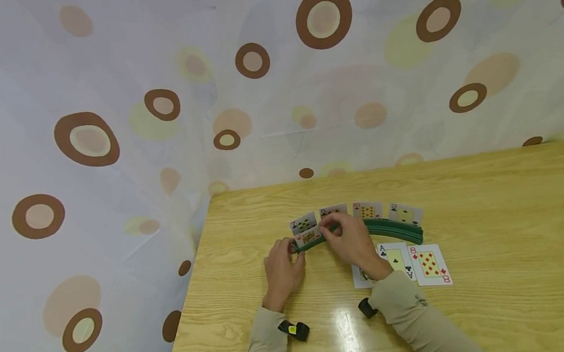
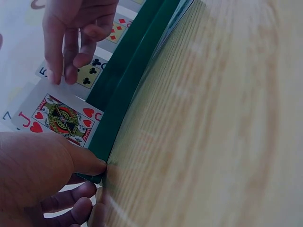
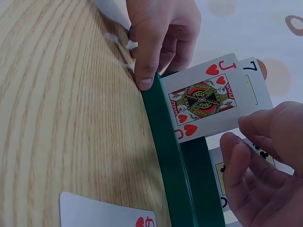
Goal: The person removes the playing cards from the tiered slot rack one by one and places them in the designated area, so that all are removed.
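Observation:
A curved green card holder (image 1: 394, 230) stands on the table with a back row of upright playing cards. At its left end, the jack of hearts (image 3: 203, 99) sits in front of a seven (image 3: 251, 78). My left hand (image 1: 282, 269) grips that end of the holder, thumb on the front face and fingers behind. My right hand (image 1: 351, 240) is at the jack's upper right corner, one fingertip against it and the thumb apart, just off the card's edge. Behind that hand stands a five of clubs (image 2: 90, 73), partly covered by the fingers.
A ten of diamonds (image 1: 367, 211) and a two (image 1: 405, 214) stand farther right in the holder. Before it lie an ace of clubs (image 1: 394, 255), an eight of diamonds (image 1: 430, 265) and a card (image 1: 359, 278) mostly hidden by my right forearm. A patterned cloth (image 1: 276, 114) hangs behind the wooden table (image 1: 511, 222).

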Motion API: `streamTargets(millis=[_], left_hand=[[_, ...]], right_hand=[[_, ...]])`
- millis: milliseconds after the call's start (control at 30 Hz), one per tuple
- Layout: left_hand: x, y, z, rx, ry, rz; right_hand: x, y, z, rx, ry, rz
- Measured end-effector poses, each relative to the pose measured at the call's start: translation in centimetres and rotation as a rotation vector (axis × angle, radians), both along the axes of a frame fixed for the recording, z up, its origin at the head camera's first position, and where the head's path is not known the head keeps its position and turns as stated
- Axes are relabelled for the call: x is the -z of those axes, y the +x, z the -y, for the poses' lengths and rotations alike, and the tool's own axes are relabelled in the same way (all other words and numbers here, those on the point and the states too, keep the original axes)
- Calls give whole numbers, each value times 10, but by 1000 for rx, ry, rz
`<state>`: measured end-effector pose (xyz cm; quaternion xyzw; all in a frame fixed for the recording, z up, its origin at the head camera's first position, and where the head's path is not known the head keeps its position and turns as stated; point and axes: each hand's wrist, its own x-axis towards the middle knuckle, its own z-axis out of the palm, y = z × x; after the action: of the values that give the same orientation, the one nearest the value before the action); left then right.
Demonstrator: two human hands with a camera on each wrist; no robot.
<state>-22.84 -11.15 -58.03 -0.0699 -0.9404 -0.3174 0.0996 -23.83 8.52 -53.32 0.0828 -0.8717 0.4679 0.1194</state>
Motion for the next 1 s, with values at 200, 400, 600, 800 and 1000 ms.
streamTargets(millis=[200, 400, 600, 800, 1000], left_hand=[[1, -1, -1, 1, -1, 2], [0, -1, -2, 7, 4, -3], [1, -2, -1, 13, -3, -1], [2, -1, 0, 9, 2, 1], [2, 0, 1, 7, 12, -4]], right_hand=[[1, 3, -1, -12, 24, 13], [-1, 5, -6, -10, -1, 21], [-2, 13, -17, -26, -38, -13], [-4, 27, -38, -18, -34, -11], [-5, 42, -62, 17, -16, -23]])
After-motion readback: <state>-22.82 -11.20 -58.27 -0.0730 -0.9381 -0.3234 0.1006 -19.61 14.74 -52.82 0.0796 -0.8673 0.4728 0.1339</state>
